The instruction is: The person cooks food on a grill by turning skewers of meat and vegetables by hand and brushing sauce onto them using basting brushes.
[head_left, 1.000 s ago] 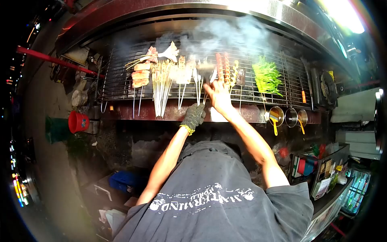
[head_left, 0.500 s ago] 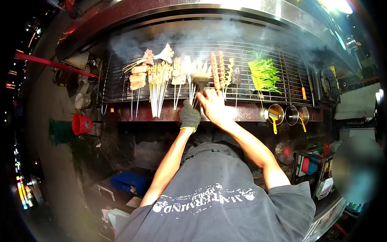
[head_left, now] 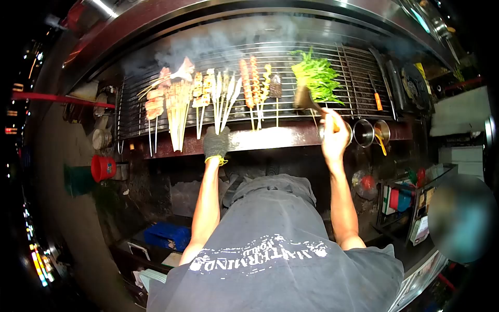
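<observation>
The gloved left hand (head_left: 215, 144) pinches skewers (head_left: 231, 104) by their ends; the right hand (head_left: 335, 132), curled round a brush (head_left: 303, 98), has greens (head_left: 318, 78) beyond it.

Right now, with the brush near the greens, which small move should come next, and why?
I would probably ease the brush slightly right, over the middle of the greens. Its head is at their near left edge, and the right hand holds it. The gloved left hand is well aside, at some skewers.
</observation>
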`<state>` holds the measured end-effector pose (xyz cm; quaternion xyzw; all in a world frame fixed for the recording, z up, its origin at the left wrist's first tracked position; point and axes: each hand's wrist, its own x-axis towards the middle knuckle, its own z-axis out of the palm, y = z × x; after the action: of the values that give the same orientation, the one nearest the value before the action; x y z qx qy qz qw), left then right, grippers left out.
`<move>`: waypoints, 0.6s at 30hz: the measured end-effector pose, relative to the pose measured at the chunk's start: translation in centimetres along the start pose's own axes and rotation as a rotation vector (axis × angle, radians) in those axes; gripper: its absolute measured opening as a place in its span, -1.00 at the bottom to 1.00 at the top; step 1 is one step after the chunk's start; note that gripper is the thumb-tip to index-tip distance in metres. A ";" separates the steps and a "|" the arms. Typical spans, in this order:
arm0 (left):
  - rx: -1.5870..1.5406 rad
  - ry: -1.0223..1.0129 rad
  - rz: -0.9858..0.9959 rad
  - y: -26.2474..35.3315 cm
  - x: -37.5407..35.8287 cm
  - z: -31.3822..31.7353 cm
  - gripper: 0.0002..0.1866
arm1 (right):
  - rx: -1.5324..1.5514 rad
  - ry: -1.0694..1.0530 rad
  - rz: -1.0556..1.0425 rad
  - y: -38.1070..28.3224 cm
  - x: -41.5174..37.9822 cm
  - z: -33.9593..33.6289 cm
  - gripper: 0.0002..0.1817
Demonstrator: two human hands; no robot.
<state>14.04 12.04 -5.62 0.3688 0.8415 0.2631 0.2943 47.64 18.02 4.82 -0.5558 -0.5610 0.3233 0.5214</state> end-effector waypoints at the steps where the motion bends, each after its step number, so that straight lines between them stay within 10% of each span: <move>1: 0.072 0.055 0.050 0.4 -0.5 -0.1 -0.52 | 0.073 0.063 0.150 0.3 0.2 -2.0 -0.77; 11: 0.763 0.288 0.075 3.6 -0.8 2.3 -0.60 | 0.005 0.671 0.109 16.9 0.2 -17.3 -0.81; 18: 0.680 0.423 0.198 4.6 -1.2 1.1 -0.66 | 0.006 0.786 0.433 22.9 -0.8 -18.7 -0.80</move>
<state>17.60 14.09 -2.96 0.4621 0.8828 0.0673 -0.0508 71.68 17.17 -12.30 -0.7394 -0.1902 0.1909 0.6169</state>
